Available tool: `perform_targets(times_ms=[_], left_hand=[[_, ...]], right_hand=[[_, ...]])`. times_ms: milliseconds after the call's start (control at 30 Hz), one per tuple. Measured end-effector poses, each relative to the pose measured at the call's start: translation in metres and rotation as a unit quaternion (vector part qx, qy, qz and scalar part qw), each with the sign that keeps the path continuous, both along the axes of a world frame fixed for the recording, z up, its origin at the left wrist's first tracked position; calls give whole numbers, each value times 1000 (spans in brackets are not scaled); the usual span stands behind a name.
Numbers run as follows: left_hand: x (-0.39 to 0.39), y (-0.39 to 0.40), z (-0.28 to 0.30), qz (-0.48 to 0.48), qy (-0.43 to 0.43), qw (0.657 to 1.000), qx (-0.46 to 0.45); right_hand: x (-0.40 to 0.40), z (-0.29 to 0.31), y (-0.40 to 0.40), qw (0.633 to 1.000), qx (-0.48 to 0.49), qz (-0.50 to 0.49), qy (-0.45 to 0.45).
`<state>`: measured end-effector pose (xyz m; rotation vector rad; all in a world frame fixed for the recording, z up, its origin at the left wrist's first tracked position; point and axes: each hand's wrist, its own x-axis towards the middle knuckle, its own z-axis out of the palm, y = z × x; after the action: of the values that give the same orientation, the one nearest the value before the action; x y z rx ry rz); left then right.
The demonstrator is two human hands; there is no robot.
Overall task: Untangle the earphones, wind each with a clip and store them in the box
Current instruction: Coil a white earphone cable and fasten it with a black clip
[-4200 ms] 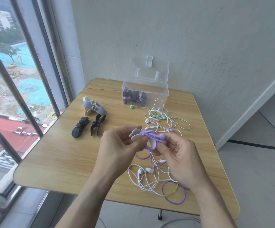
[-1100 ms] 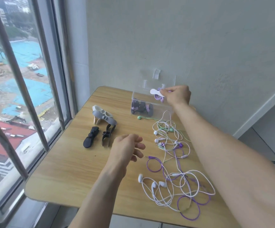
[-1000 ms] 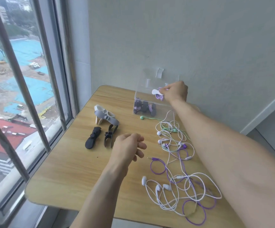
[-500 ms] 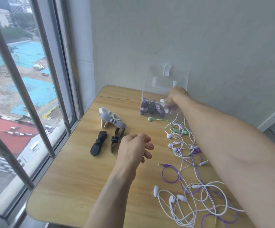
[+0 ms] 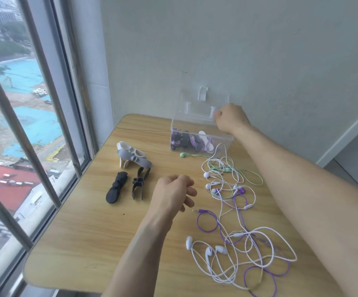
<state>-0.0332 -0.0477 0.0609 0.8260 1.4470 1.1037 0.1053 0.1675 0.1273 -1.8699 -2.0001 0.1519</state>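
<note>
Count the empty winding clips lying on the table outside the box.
4, all left of the box: white clip, grey clip leaning across it, two black clips nearer. Any beneath the stack stay hidden.

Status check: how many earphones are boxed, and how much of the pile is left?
Done: the clear box holds several wound bundles, the nearest on a white clip; the exact count is unclear. In hand: nothing; the right hand hovers over the box, the left hand above the table. Left: the tangled earphones in white, purple and green, plus four spare clips.
</note>
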Motion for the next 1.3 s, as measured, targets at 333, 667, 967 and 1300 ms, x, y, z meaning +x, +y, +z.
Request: perform_targets(times_ms=[333,667,967,1300], left_hand=[[10,-23,-12,-247,444,861,23],[25,-53,-16,-299,463,834,38],[37,-60,-20,-274,488,826,65],[46,-64,-11,-195,342,865,312]], right_hand=[[66,12,-153,970,-202,120,59],[71,-57,-269,951,-292,83,-52],[78,-96,-267,971,-102,45,210],[63,-69,-277,853,-35,144,500]])
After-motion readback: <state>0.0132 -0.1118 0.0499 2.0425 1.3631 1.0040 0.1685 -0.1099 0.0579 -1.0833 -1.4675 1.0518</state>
